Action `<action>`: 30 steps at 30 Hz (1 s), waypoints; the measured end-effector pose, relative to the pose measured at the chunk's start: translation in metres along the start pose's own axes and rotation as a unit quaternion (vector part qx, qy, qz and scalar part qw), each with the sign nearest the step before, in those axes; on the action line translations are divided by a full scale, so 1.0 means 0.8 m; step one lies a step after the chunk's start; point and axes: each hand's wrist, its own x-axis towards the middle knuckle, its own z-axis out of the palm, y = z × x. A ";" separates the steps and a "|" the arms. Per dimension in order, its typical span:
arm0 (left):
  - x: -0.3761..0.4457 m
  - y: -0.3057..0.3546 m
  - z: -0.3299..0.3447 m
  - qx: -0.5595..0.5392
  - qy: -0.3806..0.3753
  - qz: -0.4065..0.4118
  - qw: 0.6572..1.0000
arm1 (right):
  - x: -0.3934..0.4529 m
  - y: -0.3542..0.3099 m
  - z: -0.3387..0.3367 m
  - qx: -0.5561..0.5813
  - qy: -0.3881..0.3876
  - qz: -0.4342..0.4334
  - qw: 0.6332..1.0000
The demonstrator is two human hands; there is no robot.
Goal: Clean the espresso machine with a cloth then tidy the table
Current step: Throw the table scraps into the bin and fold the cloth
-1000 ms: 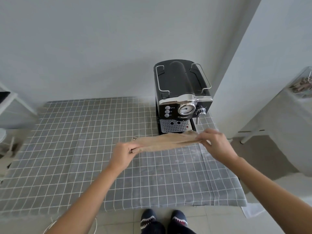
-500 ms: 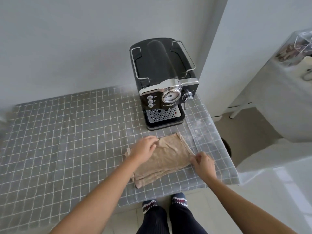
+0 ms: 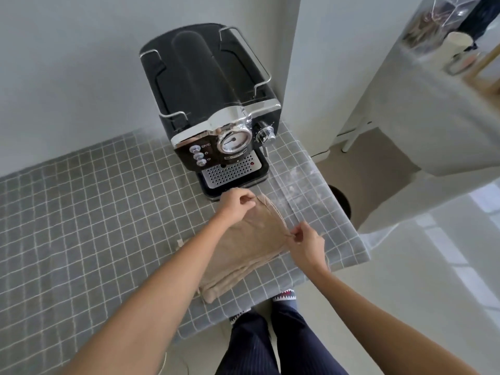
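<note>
A black and chrome espresso machine (image 3: 216, 109) stands at the back right of the table, its drip tray facing me. In front of it a beige cloth (image 3: 243, 250) lies folded on the grey checked tablecloth (image 3: 94, 226). My left hand (image 3: 236, 203) pinches the cloth's far corner, just in front of the drip tray. On the cloth's right edge my right hand (image 3: 305, 239) pinches the fabric between thumb and fingers. Part of the cloth is hidden under my left forearm.
A white wall runs behind the table and a white pillar (image 3: 338, 63) rises right of the machine. The table's right edge (image 3: 349, 220) and front edge are close to the cloth. A white-covered piece of furniture (image 3: 433, 109) stands to the right. My feet (image 3: 284, 296) are below the front edge.
The cloth was stretched in the air between both hands, then laid folded on the table. My left hand moved to the far corner and my right hand now pinches the right edge.
</note>
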 end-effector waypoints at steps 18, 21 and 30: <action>-0.108 -0.119 -0.082 0.107 -0.041 -0.018 0.993 | -0.082 -0.034 0.110 -0.191 -0.106 -0.095 0.971; -0.091 -0.117 -0.052 0.148 -0.035 -0.032 0.988 | -0.069 -0.038 0.109 -0.143 -0.136 -0.025 0.980; -0.031 -0.043 -0.019 0.109 -0.106 0.021 0.988 | -0.040 -0.015 0.037 -0.012 -0.093 0.060 0.994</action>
